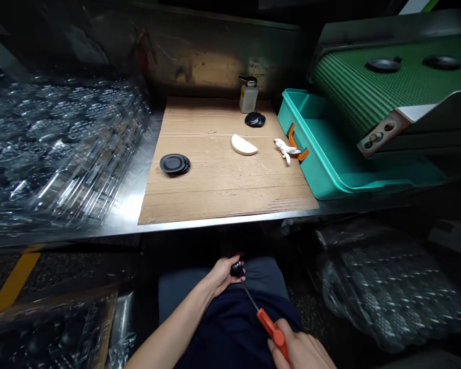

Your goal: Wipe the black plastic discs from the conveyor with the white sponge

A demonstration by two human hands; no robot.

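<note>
Over the lap, my left hand (225, 275) is closed around a small round black plastic part (236, 268). My right hand (297, 346) grips the orange handle of a utility knife (271, 325) with a round knob on it. Its long thin blade points up and left, and its tip is at or very near the black part; contact cannot be made out. Ahead on the bench, a cardboard sheet (215, 189) carries a small stack of black discs (174, 164) at left and more black parts (255, 120) at the back.
On the cardboard are a white half-round pad (244, 145), a crumpled white piece (287, 150) and a pump bottle (249, 96). A teal bin (311, 159) stands right, below a green conveyor (380, 87) bearing black parts. Clear plastic trays (61, 148) are stacked left; bagged trays (403, 282) lie lower right.
</note>
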